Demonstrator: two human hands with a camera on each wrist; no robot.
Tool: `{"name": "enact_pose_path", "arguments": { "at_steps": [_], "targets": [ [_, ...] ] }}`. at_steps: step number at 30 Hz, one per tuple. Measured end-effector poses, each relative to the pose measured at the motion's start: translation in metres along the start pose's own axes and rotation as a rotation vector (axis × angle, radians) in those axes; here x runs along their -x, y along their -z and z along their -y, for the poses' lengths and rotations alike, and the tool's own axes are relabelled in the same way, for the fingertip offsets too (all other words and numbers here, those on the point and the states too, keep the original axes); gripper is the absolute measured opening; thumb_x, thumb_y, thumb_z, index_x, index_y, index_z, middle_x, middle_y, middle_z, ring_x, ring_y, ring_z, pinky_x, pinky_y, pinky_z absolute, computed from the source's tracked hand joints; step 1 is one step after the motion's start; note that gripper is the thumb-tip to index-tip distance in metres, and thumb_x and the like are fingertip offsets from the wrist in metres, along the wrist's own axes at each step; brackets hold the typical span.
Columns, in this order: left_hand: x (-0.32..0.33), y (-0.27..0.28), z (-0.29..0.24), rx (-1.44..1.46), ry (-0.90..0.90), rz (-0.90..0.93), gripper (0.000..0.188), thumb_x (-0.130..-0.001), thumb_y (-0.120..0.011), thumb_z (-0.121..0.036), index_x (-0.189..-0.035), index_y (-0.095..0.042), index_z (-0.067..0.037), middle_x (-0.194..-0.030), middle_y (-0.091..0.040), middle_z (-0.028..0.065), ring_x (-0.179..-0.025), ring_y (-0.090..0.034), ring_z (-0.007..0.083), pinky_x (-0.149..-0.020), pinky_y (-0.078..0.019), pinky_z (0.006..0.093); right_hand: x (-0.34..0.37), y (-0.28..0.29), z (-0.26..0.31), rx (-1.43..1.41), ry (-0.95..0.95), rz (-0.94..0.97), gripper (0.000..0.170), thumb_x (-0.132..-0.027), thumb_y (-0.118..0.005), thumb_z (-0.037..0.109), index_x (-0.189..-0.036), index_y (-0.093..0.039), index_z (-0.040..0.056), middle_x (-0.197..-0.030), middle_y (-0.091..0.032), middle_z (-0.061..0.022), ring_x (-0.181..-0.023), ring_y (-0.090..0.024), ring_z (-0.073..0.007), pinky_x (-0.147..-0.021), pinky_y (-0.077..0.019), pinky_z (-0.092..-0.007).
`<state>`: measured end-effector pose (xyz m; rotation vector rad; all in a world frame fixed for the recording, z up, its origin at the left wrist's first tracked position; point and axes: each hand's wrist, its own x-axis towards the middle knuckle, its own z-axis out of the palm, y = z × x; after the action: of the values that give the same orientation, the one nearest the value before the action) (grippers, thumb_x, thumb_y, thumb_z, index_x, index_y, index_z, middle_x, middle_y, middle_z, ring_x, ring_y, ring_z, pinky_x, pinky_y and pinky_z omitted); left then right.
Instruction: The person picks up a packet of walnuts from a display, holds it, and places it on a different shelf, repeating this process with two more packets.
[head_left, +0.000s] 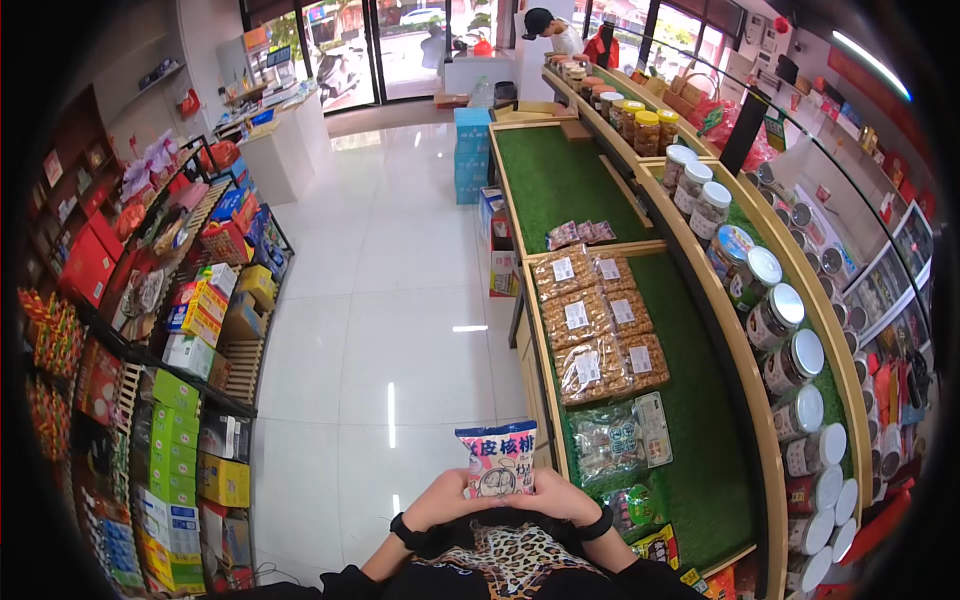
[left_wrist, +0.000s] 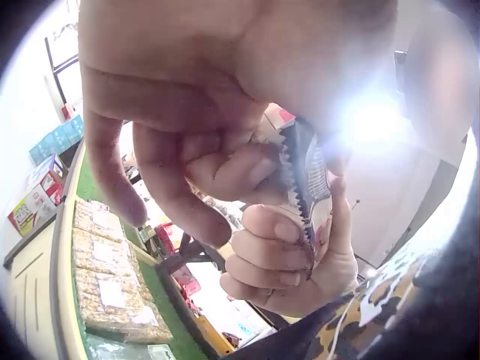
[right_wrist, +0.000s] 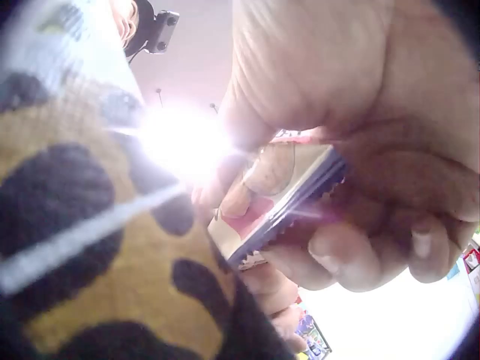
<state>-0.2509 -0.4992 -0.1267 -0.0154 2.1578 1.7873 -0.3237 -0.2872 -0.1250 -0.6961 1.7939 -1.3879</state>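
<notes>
A small pink, white and blue snack packet [head_left: 500,462] with dark printed characters is held upright in front of the body in the head view. My left hand [head_left: 440,500] grips its left lower side, thumb over the front. On the other side my right hand [head_left: 556,498] pinches the right lower edge in the same way. The packet's zigzag sealed edge [left_wrist: 297,187] shows between the hands in the left wrist view. In the right wrist view the packet [right_wrist: 277,202] lies between thumb and curled fingers [right_wrist: 345,255].
To the right, a green-lined display shelf [head_left: 700,400] bears bagged brown snacks [head_left: 575,315] and other packets. White-lidded jars [head_left: 775,315] line its far ledge. A rack of boxed goods [head_left: 175,440] stands left across the tiled floor [head_left: 350,350]. Blue boxes [head_left: 472,155] and another person [head_left: 565,38] are farther back.
</notes>
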Motion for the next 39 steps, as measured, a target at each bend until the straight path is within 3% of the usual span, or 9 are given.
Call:
{"name": "enact_pose_path", "arguments": {
  "at_steps": [4,12,17,20,26,32,39],
  "targets": [
    [-0.025,0.009,0.016,0.085,-0.014,0.011,0.039,-0.078,-0.075,-0.027,-0.103,-0.065,0.001,-0.088,-0.069,0.0125,-0.08,-0.063,0.0172,-0.076,-0.0489,0.0301,-0.02,0.014,-0.011,-0.073,-0.023,0.067,0.041,-0.08,-0.073,0.031,-0.105,-0.063,0.0006,-0.09,-0.069,-0.0117,-0.081,-0.064,-0.0203,-0.074,-0.0487,-0.0317],
    [-0.099,0.071,0.03,0.055,-0.12,0.074,0.039,-0.081,-0.071,-0.032,-0.096,-0.065,0.004,-0.073,-0.065,0.0179,-0.061,-0.056,0.0242,-0.064,-0.0467,0.0325,-0.094,0.045,0.014,0.056,-0.017,-0.011,0.046,-0.077,-0.076,0.032,-0.106,-0.063,-0.0003,-0.092,-0.069,-0.0134,-0.082,-0.064,-0.0232,-0.077,-0.0485,-0.033],
    [-0.131,0.149,-0.01,0.003,-0.189,0.035,0.036,-0.079,-0.072,-0.031,-0.094,-0.067,0.001,-0.081,-0.066,0.0172,-0.071,-0.061,0.0274,-0.068,-0.0475,0.035,-0.17,0.059,0.036,0.071,0.01,-0.056,0.039,-0.078,-0.074,0.029,-0.104,-0.065,0.0015,-0.09,-0.069,-0.0138,-0.082,-0.065,-0.0227,-0.077,-0.0491,-0.0327],
    [-0.145,0.199,-0.012,-0.261,-0.295,-0.007,0.035,-0.079,-0.072,-0.03,-0.094,-0.067,0.0,-0.082,-0.065,0.017,-0.075,-0.062,0.0297,-0.07,-0.0477,0.036,-0.22,0.06,0.053,0.018,0.045,-0.064,0.036,-0.079,-0.073,0.027,-0.105,-0.066,0.0025,-0.091,-0.07,-0.0131,-0.084,-0.065,-0.0217,-0.078,-0.0492,-0.0321],
    [-0.161,0.27,-0.006,-0.141,-0.162,-0.057,0.032,-0.081,-0.069,-0.03,-0.086,-0.066,0.002,-0.073,-0.063,0.018,-0.066,-0.059,0.0311,-0.065,-0.0467,0.0364,-0.296,0.053,0.077,0.051,0.071,-0.014,0.038,-0.08,-0.072,0.032,-0.104,-0.066,0.0029,-0.09,-0.069,-0.0129,-0.083,-0.065,-0.0228,-0.077,-0.0489,-0.0325],
    [-0.176,0.292,0.022,-0.017,-0.102,-0.114,0.032,-0.084,-0.066,-0.028,-0.084,-0.065,0.004,-0.066,-0.061,0.0172,-0.058,-0.055,0.0271,-0.062,-0.0458,0.0336,-0.338,0.064,0.07,0.147,-0.003,0.056,0.038,-0.082,-0.069,0.036,-0.099,-0.066,0.0021,-0.083,-0.067,-0.0141,-0.074,-0.064,-0.0256,-0.07,-0.0488,-0.0332],
    [-0.214,0.323,0.011,0.027,-0.046,-0.188,0.027,-0.086,-0.063,-0.023,-0.097,-0.065,0.002,-0.083,-0.067,0.016,-0.07,-0.061,0.0232,-0.069,-0.0478,0.0326,-0.396,0.098,0.063,0.165,0.069,0.121,0.038,-0.085,-0.067,0.037,-0.097,-0.065,0.0009,-0.072,-0.063,-0.0156,-0.063,-0.059,-0.0277,-0.062,-0.0463,-0.0344]
  ]
}}
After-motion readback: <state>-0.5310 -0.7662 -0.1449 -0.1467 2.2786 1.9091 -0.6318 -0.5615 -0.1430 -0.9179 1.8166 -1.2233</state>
